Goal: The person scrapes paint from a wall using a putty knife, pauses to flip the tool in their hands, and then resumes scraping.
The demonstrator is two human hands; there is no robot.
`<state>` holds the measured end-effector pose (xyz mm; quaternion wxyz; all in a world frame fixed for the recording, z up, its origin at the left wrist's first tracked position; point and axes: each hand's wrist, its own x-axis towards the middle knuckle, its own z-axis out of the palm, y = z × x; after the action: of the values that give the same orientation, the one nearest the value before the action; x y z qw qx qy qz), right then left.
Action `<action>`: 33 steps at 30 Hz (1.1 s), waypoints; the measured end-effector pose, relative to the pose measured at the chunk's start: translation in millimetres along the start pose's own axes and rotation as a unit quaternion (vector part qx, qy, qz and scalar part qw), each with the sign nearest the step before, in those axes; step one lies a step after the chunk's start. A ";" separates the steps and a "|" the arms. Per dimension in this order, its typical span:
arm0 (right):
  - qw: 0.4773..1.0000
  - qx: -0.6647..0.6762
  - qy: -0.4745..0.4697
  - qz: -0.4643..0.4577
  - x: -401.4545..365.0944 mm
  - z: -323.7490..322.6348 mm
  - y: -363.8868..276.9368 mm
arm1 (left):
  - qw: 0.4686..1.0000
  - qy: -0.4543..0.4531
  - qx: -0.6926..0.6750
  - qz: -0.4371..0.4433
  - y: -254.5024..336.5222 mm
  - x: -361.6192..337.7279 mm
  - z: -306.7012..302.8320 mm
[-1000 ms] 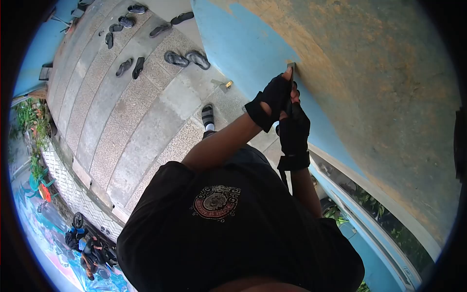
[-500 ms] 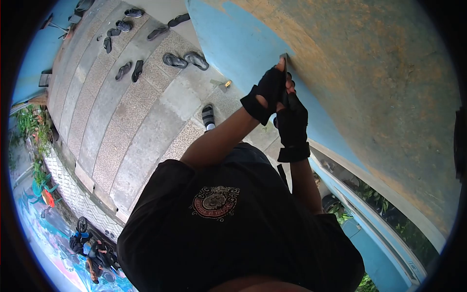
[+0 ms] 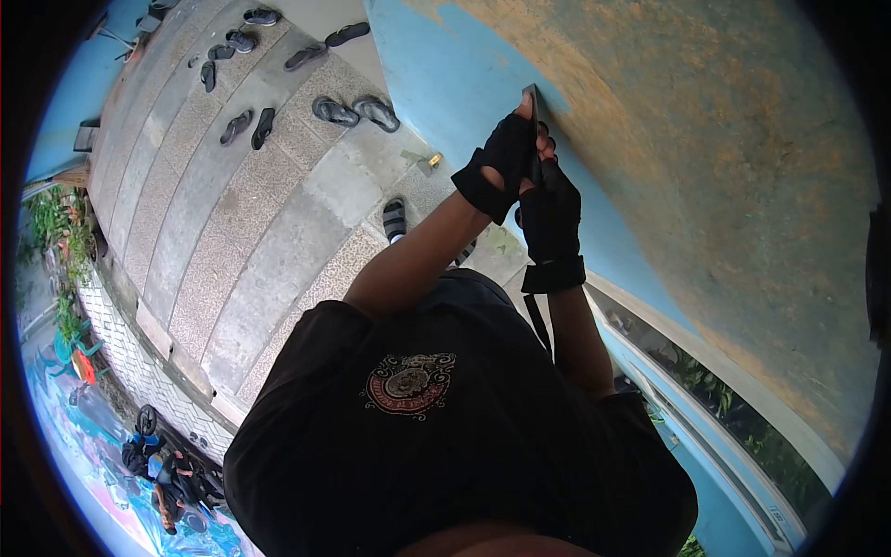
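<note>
My left hand [image 3: 506,160], in a black fingerless glove, is closed around the upper part of a thin, dark, flat-bladed scraper [image 3: 533,96]. Lower down, my right hand [image 3: 555,215], gloved the same way, is wrapped around the scraper's handle end, which the fingers mostly hide. The scraper's tip lies against or very close to the wall [image 3: 464,84]; contact is hard to tell. Light blue paint covers part of this wall, while a wide area [image 3: 733,167] beside it is bare, grey-brown and patchy.
Several sandals and shoes [image 3: 355,112] lie on the tiled floor [image 3: 269,246]. A small yellow object [image 3: 434,161] rests near the wall's foot. My sandaled foot [image 3: 394,219] stands close by. Plants [image 3: 65,227], a low white brick wall [image 3: 139,339] and a motorcycle [image 3: 148,450] are at left.
Both hands and the scraper have shifted slightly up and to the left in the view, along the wall. The grip looks the same.
</note>
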<state>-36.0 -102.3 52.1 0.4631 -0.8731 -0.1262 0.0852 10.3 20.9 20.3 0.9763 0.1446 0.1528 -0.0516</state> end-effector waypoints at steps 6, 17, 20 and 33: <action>0.999 -0.017 0.022 0.025 -10.0 -6.1 -21.7 | 0.998 -0.016 0.009 -0.055 -16.1 -7.2 -1.2; 0.966 0.120 -0.104 0.203 -25.8 -47.0 -32.6 | 0.988 -0.108 0.078 -0.081 -10.3 -25.8 -9.0; 0.937 0.280 -0.092 0.190 -30.3 -65.2 -25.9 | 0.981 -0.050 0.114 -0.150 -5.8 -48.9 -24.3; 0.970 0.174 -0.115 0.125 -6.1 11.2 -38.3 | 0.973 0.079 0.218 -0.010 56.8 -89.3 -65.6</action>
<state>-50.2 -74.7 77.9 0.5758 -0.7723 -0.0519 0.2631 -84.7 99.7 3.6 0.9056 0.3561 0.2156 -0.0817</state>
